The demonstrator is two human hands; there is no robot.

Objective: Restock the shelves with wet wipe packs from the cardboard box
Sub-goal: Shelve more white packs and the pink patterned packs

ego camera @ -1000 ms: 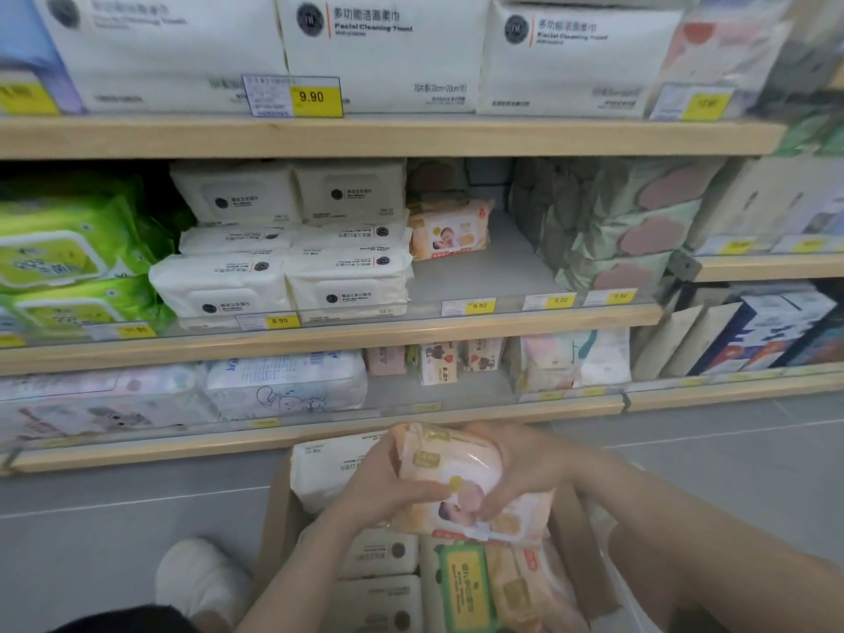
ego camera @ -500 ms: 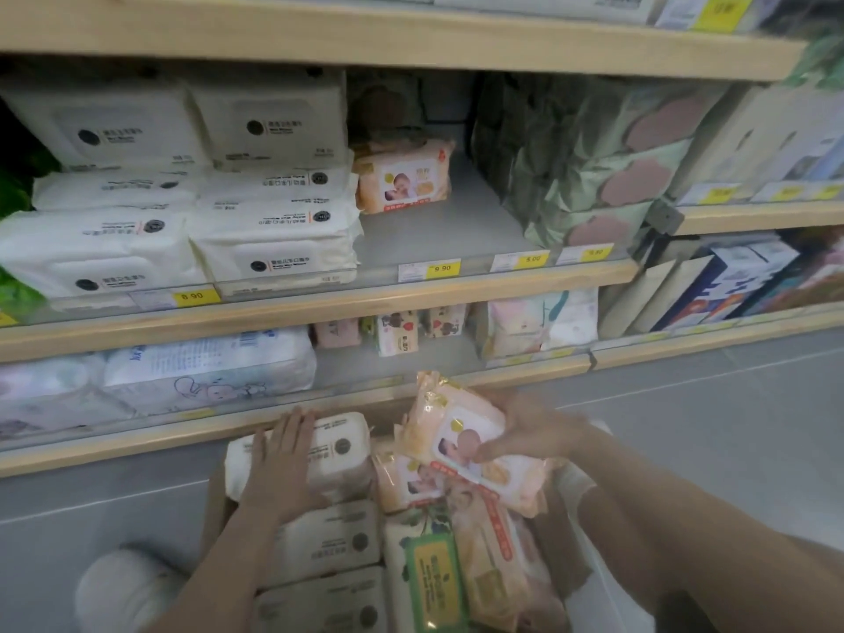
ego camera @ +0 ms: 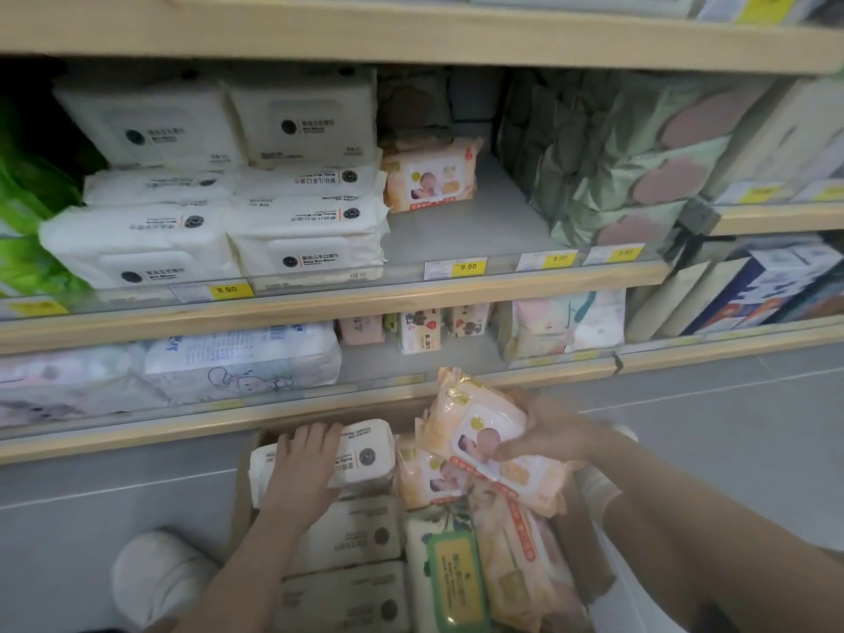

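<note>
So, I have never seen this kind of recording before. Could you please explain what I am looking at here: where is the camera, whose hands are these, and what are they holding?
There is no machine here. The camera sits on a person's head and looks forward and down, so you see that person's own two arms reaching in from the bottom.

In front stand shop shelves. On the middle shelf lie white wipe packs on the left and one orange baby wipe pack at the back, with bare space in front of it.

On the floor below is an open cardboard box full of packs. The left hand grips a white pack at the top of the box. The right hand holds an orange pack, of the same kind as the one on the shelf, lifted above the box.
</note>
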